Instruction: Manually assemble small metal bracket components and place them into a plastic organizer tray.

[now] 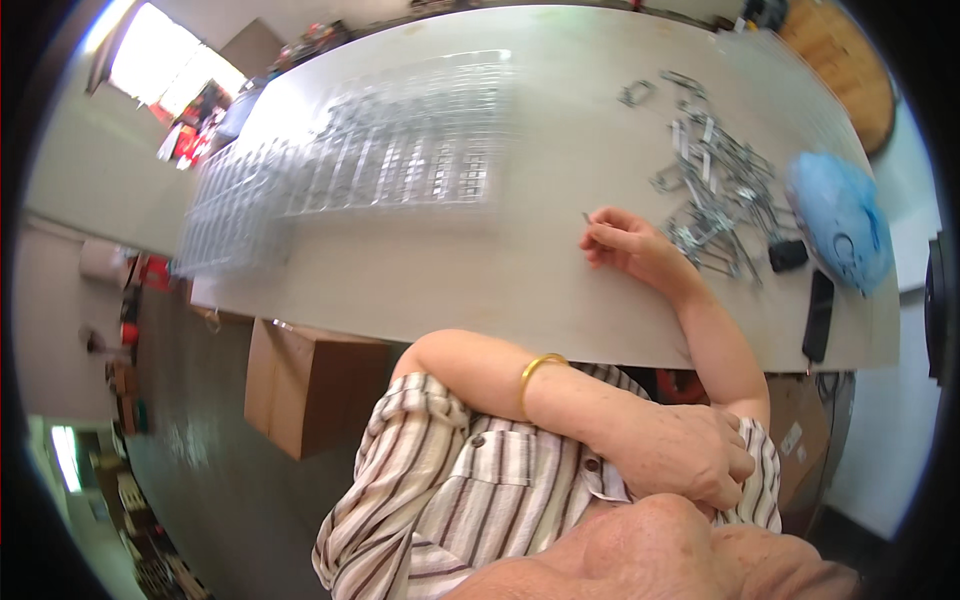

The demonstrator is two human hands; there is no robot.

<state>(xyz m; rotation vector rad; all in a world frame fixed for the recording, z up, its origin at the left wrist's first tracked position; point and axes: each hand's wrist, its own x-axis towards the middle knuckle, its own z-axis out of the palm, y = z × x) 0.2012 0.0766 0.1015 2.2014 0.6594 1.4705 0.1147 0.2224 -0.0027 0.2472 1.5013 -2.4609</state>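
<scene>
Wire racks (400, 150) lie flat left of the metal clip pile (715, 190), long axis running across the table (500, 280). Your left hand (685, 450) is crossed over, fingers curled on your striped shirt (450, 490). Your right hand (625, 245), just left of the pile, pinches a thin metal pin (586, 217), pointing up and away. Blue bag (840, 220) sits right of the pile.
</scene>
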